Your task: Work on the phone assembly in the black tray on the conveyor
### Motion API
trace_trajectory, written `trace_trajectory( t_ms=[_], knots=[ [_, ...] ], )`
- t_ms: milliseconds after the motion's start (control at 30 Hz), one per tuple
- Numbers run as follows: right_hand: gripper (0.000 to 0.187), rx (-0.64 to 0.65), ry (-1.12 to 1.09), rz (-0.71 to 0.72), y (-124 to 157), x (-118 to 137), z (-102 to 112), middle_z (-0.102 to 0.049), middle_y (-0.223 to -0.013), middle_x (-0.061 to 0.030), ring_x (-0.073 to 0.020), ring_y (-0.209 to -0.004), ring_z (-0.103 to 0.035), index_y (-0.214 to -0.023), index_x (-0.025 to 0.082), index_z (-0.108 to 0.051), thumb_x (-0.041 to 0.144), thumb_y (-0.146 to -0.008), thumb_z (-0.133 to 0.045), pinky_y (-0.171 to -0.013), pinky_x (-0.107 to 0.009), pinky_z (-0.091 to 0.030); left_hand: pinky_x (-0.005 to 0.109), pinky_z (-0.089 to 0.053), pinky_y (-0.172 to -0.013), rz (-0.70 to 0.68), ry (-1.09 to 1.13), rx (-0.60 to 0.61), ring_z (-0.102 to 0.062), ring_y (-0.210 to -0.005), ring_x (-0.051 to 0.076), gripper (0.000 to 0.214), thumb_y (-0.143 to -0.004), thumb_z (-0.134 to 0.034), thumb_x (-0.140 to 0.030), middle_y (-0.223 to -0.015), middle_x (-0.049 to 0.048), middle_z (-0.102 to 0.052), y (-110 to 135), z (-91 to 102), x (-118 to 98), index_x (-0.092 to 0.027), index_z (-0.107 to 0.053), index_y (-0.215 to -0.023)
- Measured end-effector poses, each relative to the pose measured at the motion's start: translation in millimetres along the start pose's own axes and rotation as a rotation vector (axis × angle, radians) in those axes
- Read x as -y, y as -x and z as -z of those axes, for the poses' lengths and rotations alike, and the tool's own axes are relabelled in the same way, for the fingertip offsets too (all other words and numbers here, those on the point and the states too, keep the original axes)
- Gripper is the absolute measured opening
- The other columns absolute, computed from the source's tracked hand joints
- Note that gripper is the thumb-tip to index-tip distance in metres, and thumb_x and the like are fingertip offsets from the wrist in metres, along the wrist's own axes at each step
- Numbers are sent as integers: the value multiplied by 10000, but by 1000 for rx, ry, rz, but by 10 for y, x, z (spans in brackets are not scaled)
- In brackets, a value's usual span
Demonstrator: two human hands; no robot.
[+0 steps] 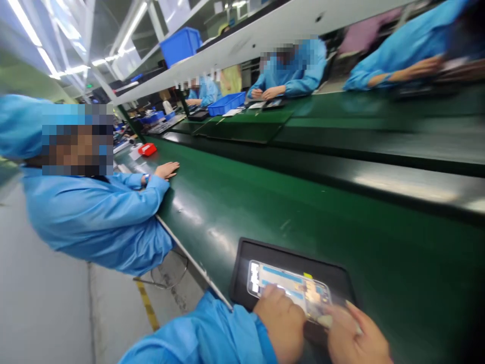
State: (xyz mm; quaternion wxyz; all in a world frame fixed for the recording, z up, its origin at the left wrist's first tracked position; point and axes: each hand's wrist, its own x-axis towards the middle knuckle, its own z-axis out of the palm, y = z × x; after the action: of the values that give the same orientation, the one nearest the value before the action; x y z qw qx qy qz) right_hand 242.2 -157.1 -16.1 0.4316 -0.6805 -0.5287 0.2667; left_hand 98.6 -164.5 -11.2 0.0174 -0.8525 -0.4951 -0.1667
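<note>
An opened phone (pixel 282 279), its inside facing up, lies on a black tray (pixel 333 270). Blue strips run along its pale interior, and a small yellow tab sticks out at its far edge. My left hand (pixel 282 318) grips the phone's near edge with curled fingers. Over the phone's right end is my right hand (pixel 358 336), smeared by motion. Its thumb and fingers come together around something pale that I cannot make out.
A green bench (pixel 227 202) runs away to the left. A co-worker in a blue smock (pixel 102 217) sits there, one hand (pixel 166 170) on the bench near a red container (pixel 147 149). Across stand a blue bin (pixel 226 103) and other workers. A shelf (pixel 242 48) hangs above.
</note>
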Motion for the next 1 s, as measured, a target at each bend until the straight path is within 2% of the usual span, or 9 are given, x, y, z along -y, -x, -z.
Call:
trace_trajectory(
  t_ms=[133,233,367,467,567,633,800,900,1000],
  knots=[
    [440,-71,15,83,6,112,-25,-624,-731,-108,-233,-689,-600,-715,167,-607,537,-784,-379,-564,-287,-491,349,-377,-877,75,172,-80,-514,-798,171,73,-710,-505,-114,-658,21,-548,12,-13,24,-171,-526,-670],
    [438,-89,15,122,18,81,-65,-628,-770,-102,-229,-752,-597,-745,164,-606,514,-823,-355,-596,-285,-494,364,-380,-885,139,279,-76,-515,-802,175,112,-739,-480,-114,-654,12,-554,-5,33,37,-190,-536,-679],
    [392,-116,-31,64,58,125,-78,-626,-779,-100,-222,-756,-596,-815,144,-584,468,-837,-364,-623,-307,-495,431,-312,-961,192,306,74,-521,-839,171,178,-782,-432,-113,-732,5,-600,-75,298,51,-216,-575,-757],
    [381,-132,-112,-37,84,222,-63,-621,-790,-96,-210,-731,-597,-916,128,-555,457,-837,-380,-653,-335,-499,527,-228,-982,203,217,220,-511,-925,214,199,-813,-422,-140,-842,5,-632,-194,574,107,-230,-590,-873],
    [369,-163,-222,-139,66,292,-60,-617,-793,-70,-187,-688,-596,-1074,135,-473,419,-862,-371,-630,-340,-504,561,-206,-975,235,115,283,-492,-975,257,209,-842,-415,-214,-903,33,-635,-359,706,213,-207,-593,-951],
    [342,-190,-274,-151,43,322,-63,-614,-772,-47,-168,-644,-591,-1105,151,-436,395,-875,-371,-609,-330,-507,538,-245,-969,223,110,320,-488,-980,257,235,-856,-399,-240,-923,38,-632,-453,686,278,-201,-596,-978],
    [294,-195,-334,-89,18,366,-64,-612,-763,-37,-151,-613,-585,-1095,159,-435,358,-886,-382,-601,-314,-515,477,-305,-962,11,146,410,-465,-1013,253,240,-839,-440,-247,-956,34,-614,-604,465,338,-215,-600,-1014],
    [311,-175,-325,-109,24,362,-65,-612,-800,-56,-165,-655,-591,-1100,155,-443,371,-883,-393,-609,-323,-518,513,-281,-964,13,95,379,-435,-1056,277,258,-827,-468,-256,-924,48,-606,-666,372,332,-217,-585,-1054],
    [328,-160,-319,-136,29,355,-65,-609,-842,-72,-181,-698,-593,-1100,158,-456,391,-872,-413,-605,-327,-519,520,-245,-982,23,149,395,-465,-1016,252,198,-820,-486,-256,-858,25,-608,-706,376,358,-243,-619,-967]
  ],
)
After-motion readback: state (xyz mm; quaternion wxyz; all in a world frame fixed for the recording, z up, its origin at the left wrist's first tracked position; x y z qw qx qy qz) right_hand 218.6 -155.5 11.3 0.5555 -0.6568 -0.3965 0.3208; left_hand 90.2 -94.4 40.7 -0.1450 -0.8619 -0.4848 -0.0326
